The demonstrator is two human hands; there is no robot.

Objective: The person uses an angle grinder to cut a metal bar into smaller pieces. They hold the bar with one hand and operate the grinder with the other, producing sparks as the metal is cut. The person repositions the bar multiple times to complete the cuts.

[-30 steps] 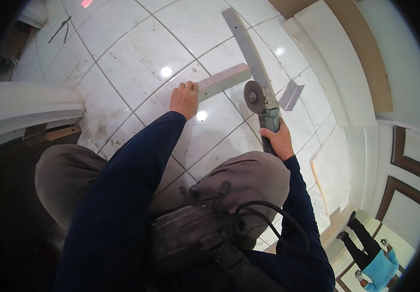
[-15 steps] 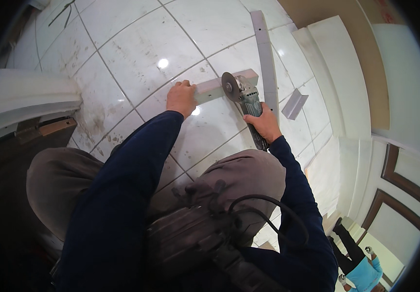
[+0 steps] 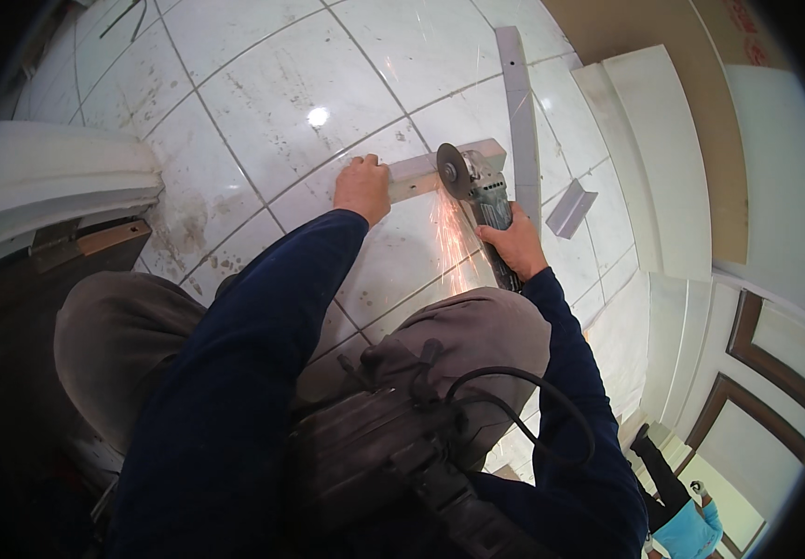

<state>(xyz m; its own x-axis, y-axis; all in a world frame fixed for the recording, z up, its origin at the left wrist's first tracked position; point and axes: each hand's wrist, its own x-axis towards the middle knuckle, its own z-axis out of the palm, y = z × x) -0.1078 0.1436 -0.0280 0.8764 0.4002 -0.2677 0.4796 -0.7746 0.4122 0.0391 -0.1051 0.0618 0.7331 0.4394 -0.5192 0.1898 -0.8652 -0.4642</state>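
My right hand [image 3: 521, 244] is wrapped round the body of an angle grinder [image 3: 491, 207]. Its cutting disc [image 3: 452, 170] meets a metal angle bar [image 3: 412, 177] lying on the tiles, and orange sparks [image 3: 454, 242] spray from the contact toward my knee. At the bar's left end my left hand [image 3: 363, 191] is closed over it, pressing it to the floor. The fingertips on the far side are partly hidden. A second, longer metal bar [image 3: 520, 121] with a hole lies just beyond the right end of the gripped one.
A short angle offcut [image 3: 570, 209] rests on the tiles at right. Pale panels [image 3: 654, 158] and a brown board [image 3: 729, 186] line the right side. A white moulded piece [image 3: 67, 172] stands at left. Another person in a blue shirt [image 3: 691, 533] is at lower right.
Sparks now fly from where the grinder's disc touches the angle bar; none showed before. The view has shifted slightly, while both hands keep their holds.
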